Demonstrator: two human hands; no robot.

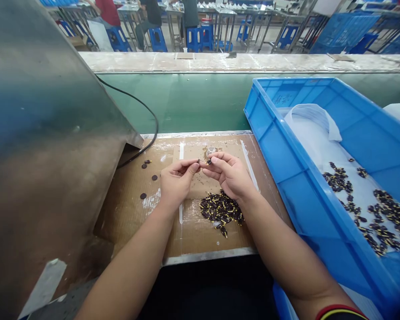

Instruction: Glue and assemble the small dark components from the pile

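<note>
The left hand [176, 178] pinches a small dark piece [198, 161] and the right hand [231, 175] a dark part [209, 162], thumb to fingertip, over the middle of the worktop [206, 257] (details too tiny to tell). Both seem light, stiff and fiddly, best taken by their sides. Dark-and-yellow parts [220, 208] lie heaped toward the front edge, dark discs [154, 178] toward the left. Cardboard [130, 222] covers the surface; a blue crate [276, 149] flanks the right edge. Beyond the back edge, people [152, 14] sit on blue stools [194, 39].

Small parts [220, 208]: blackish-brown and yellow | bin [306, 191]: blue | panel [193, 98]: green | cardboard [128, 222]: brown
</note>
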